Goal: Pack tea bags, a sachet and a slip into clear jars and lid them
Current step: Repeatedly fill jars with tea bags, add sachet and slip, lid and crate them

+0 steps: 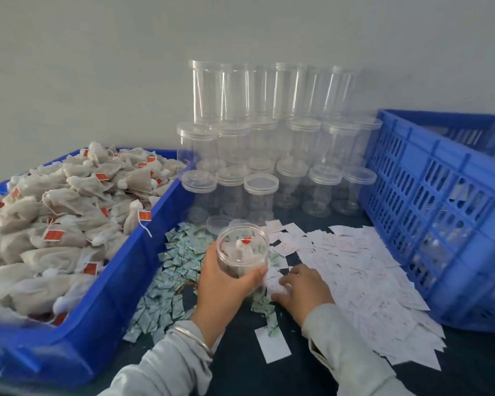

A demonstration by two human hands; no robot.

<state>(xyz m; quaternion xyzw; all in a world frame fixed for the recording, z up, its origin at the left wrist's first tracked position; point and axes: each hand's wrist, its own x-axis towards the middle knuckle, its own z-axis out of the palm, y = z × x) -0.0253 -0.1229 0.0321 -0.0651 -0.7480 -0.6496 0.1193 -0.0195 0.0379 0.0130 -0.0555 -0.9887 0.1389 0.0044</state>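
Gripping clear round plastic jar [243, 252] of tea bags: left hand [223, 284] | right hand [303, 290]: fingers curled on white paper slips [355, 270]

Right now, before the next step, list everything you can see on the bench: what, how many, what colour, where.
Open clear plastic jar: one, holding tea bags, centre, gripped by the left hand.
Cloth tea bags with red tags: a large heap, beige, in the blue plastic tray on the left.
Small foil sachets: a scattered pile, green and white, beside the tray.
Printed paper slips: a spread pile, white, right of centre.
Empty lidded clear jars: many, stacked against the wall.
Loose clear lid: one, behind the held jar.
Slotted blue plastic crate: one, far right.
Left hand: round the jar.
Right hand: fingers on the slips.
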